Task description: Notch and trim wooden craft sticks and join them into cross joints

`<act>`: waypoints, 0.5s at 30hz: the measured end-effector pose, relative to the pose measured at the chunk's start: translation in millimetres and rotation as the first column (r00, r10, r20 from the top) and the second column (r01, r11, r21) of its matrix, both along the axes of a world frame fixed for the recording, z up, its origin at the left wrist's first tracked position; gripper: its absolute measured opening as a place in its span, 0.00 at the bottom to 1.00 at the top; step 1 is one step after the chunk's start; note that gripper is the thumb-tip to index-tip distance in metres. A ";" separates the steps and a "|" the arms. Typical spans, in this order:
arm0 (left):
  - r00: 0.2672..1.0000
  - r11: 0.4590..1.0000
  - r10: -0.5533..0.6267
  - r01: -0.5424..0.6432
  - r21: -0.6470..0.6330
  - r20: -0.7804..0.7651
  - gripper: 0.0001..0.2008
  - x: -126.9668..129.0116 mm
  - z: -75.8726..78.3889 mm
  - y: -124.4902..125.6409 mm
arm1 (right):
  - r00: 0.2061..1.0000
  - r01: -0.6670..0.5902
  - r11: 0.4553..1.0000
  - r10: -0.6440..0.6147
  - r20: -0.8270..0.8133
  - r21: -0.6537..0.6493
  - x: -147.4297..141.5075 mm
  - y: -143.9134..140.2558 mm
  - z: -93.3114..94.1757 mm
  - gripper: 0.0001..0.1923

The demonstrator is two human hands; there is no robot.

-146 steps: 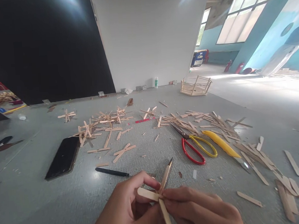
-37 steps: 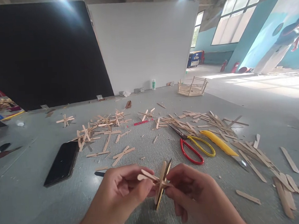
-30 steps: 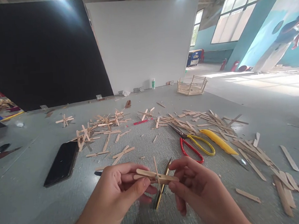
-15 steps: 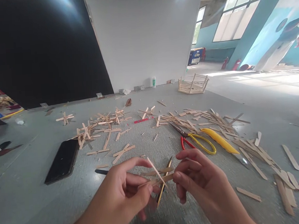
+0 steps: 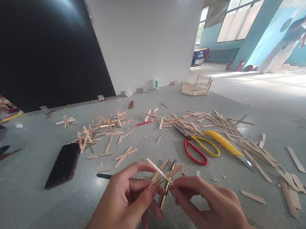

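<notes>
My left hand (image 5: 127, 203) and my right hand (image 5: 214, 208) meet low in the middle of the head view, just above the grey floor. Between their fingertips they pinch a small star of crossed wooden sticks (image 5: 164, 173). My left thumb and forefinger grip its left side, while my right fingertips hold its lower right end. A black pen (image 5: 165, 190) lies on the floor right under the star, partly hidden by my fingers.
Red and yellow scissors (image 5: 197, 148) and a yellow-handled knife (image 5: 224, 143) lie just beyond my hands. Loose sticks (image 5: 216, 124) spread to the right, finished stick stars (image 5: 101, 126) to the left. A black phone (image 5: 62, 164) lies left; a stick basket (image 5: 196, 86) stands far back.
The stick star has been turned between my fingers, from upright to nearly flat and then slanted. My right hand has dropped lower and now grips the star from below.
</notes>
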State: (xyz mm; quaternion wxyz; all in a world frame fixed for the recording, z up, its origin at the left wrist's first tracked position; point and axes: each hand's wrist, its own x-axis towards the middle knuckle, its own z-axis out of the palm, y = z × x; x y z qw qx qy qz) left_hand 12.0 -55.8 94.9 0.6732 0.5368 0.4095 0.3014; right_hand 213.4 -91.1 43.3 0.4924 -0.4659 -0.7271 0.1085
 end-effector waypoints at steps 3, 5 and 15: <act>0.998 0.999 -0.014 0.012 -0.031 -0.061 0.19 0.7 0.0 -3.0 | 1.000 -0.019 0.999 0.019 0.001 0.045 -2.8 -3.1 -3.0 0.06; 0.996 0.998 -0.037 0.033 -0.046 -0.085 0.20 1.0 0.0 -3.8 | 1.000 -0.014 0.998 0.014 0.008 0.060 -3.8 -4.6 -6.0 0.05; 0.989 0.999 -0.054 0.053 -0.006 -0.135 0.20 -0.8 -5.1 -4.5 | 0.999 -0.001 0.990 -0.005 0.037 0.142 -5.7 -6.3 -12.7 0.07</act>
